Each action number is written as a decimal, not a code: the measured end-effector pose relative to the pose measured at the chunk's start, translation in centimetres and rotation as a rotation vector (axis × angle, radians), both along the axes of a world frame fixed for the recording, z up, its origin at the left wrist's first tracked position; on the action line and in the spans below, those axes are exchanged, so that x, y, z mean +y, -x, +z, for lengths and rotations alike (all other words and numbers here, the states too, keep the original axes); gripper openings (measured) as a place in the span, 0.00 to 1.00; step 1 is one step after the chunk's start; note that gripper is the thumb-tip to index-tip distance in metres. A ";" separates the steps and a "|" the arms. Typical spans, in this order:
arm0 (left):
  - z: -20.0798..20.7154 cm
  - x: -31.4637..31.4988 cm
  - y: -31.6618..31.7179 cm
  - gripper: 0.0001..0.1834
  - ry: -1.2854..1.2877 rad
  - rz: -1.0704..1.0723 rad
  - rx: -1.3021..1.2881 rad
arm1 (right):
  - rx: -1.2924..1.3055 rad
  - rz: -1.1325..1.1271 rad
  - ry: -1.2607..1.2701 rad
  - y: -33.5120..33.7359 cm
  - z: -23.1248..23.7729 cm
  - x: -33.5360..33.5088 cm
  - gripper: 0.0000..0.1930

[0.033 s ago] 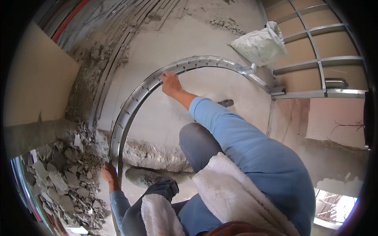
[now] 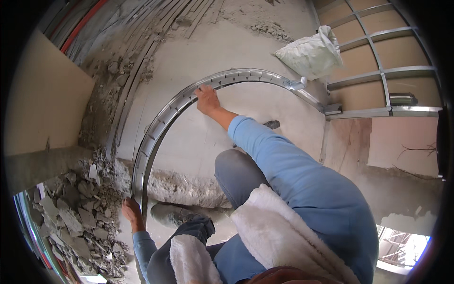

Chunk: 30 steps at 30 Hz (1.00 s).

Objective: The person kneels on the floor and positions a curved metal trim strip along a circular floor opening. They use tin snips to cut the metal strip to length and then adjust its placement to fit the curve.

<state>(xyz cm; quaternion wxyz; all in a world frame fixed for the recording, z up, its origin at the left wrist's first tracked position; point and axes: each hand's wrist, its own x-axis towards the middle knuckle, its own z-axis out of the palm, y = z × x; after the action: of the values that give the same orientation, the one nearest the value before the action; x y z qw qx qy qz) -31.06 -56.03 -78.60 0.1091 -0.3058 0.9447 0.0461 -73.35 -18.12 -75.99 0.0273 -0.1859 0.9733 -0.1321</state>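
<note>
A long metal stud track (image 2: 163,119) with cuts across it curves in an arc over the floor. My right hand (image 2: 207,100) is closed on its inner edge, left of the arc's top. Lower left, my left hand (image 2: 133,211) grips the track's near stretch, with its fingers partly hidden behind the metal. At the far right end of the arc, a short bent metal piece (image 2: 297,84) sticks up. My bent knee (image 2: 239,173) and a dusty shoe (image 2: 172,214) are inside the curve.
Broken concrete rubble (image 2: 78,215) is heaped at lower left, beside a rough concrete ledge (image 2: 187,188). A white sack (image 2: 312,56) stands near a metal-framed panel (image 2: 373,61) on the right. Long strips (image 2: 172,16) lie at the back left. A dark object (image 2: 271,124) rests on the floor.
My right hand has shifted very slightly to the right along the track. My left hand keeps its place.
</note>
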 end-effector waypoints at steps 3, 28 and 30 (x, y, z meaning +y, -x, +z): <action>-0.8 -0.2 0.4 0.11 -0.010 -0.060 0.054 | -0.071 -0.051 -0.108 3.2 0.6 3.3 0.16; -0.3 -0.8 0.5 0.10 0.018 -0.141 -0.039 | -0.183 0.223 -0.216 8.8 0.0 11.4 0.14; -0.1 -0.7 0.6 0.10 0.011 -0.122 -0.043 | -0.220 0.241 -0.234 9.2 0.2 11.5 0.14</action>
<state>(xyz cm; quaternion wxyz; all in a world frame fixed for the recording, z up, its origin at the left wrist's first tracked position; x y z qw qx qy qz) -31.64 -56.71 -78.70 0.1301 -0.2493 0.9592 0.0277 -82.51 -6.62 -75.75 0.1705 -0.2811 0.9438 -0.0334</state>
